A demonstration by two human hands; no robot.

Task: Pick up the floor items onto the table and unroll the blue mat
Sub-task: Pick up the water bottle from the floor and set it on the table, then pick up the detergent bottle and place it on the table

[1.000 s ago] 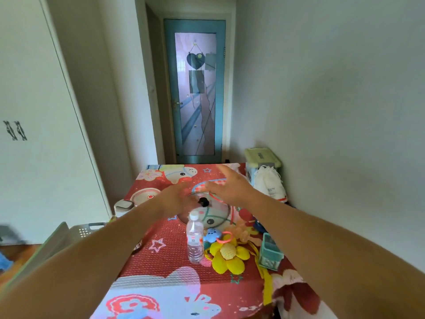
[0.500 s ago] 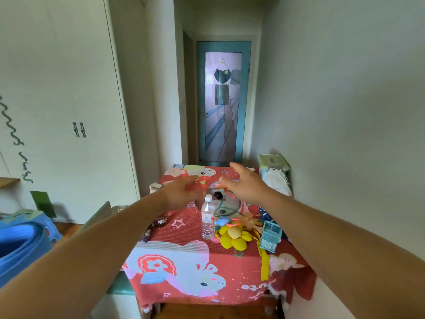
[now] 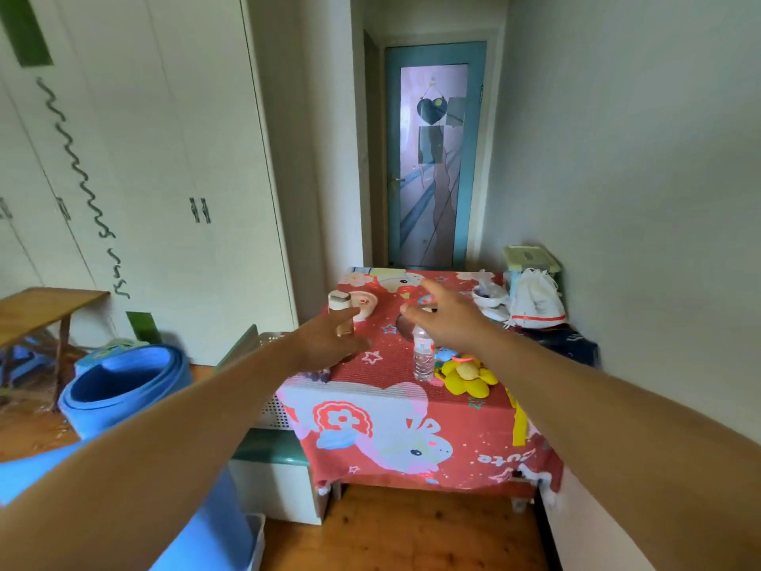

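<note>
Blue mat (image 3: pixel 123 385) closer, left of table (image 3: pixel 391 375)

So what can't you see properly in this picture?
All in the head view.
- The right hand covers most of the round metal thing behind the water bottle, so what it is stays unclear.
- The left arm hides the lower part of the blue mat.
- The left hand overlaps the cream bottle; touching or not, I cannot tell.
- The red tablecloth hides whatever is beneath it.
</note>
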